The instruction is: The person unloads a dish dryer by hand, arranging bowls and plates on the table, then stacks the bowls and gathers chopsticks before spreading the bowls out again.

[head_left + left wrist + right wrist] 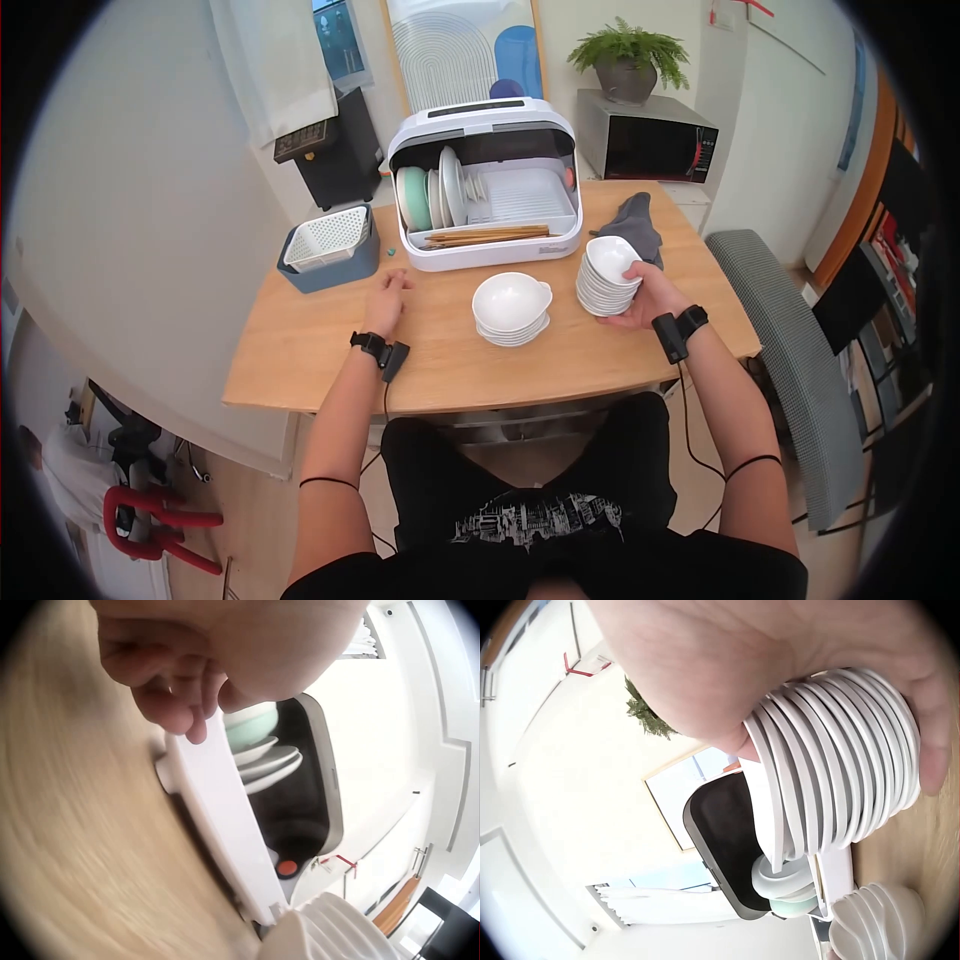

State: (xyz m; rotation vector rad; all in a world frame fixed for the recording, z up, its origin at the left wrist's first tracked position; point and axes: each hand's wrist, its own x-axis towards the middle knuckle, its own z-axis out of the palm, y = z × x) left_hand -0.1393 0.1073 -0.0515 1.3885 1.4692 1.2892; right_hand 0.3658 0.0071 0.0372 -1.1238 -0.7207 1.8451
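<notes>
My right hand (650, 298) grips a tall stack of small white dishes (608, 280) at the table's right side, thumb at the top dish and fingers beneath. In the right wrist view the hand (780, 667) wraps round the stacked dishes (832, 765), which appear tilted. A shorter stack of white bowls (512, 305) stands between the hands. My left hand (386, 300) is over the table left of those bowls, holding nothing; its fingers hang loosely curled in the left wrist view (195, 667).
A white dish rack (490, 255) with an open lid holds plates, a green bowl and chopsticks at the back. Left of it, a blue-grey basin (330, 277) holds a white basket (328, 238). A dark grey cloth (636, 222) lies behind the tall stack.
</notes>
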